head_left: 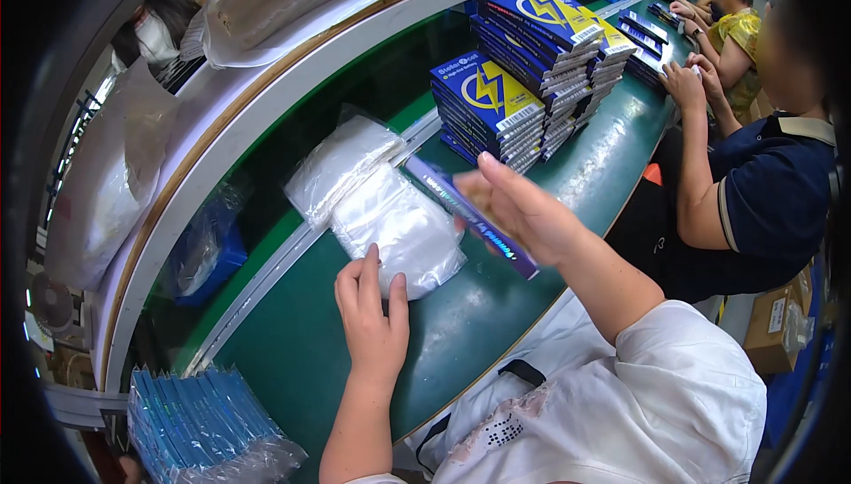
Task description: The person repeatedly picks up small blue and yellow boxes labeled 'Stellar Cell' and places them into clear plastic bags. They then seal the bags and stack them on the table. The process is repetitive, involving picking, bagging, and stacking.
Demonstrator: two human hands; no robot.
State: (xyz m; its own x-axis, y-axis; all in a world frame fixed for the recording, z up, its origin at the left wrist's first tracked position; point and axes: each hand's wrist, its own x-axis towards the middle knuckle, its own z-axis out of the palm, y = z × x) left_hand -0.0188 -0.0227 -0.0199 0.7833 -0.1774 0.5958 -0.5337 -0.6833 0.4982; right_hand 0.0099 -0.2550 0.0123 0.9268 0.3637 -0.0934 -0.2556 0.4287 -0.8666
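My right hand (523, 209) grips a thin, flat blue-purple box (470, 218), held on edge above the green bench so that its narrow printed side shows. Part of that hand's fingers is hidden behind the box. My left hand (368, 307) rests with fingers apart at the near edge of a pile of clear plastic bags (390, 227); its fingertips touch the bags. Beyond my right hand stand tall stacks of blue and yellow boxes (492, 94) of the same flat kind.
At the lower left, a row of blue boxes in clear wrap (199, 422) stands on the green bench (461, 333). A blue bin (213, 262) sits under the raised shelf (292, 50), which carries large plastic sacks (275, 5). To my right, a co-worker in a dark shirt (771, 191) handles items.
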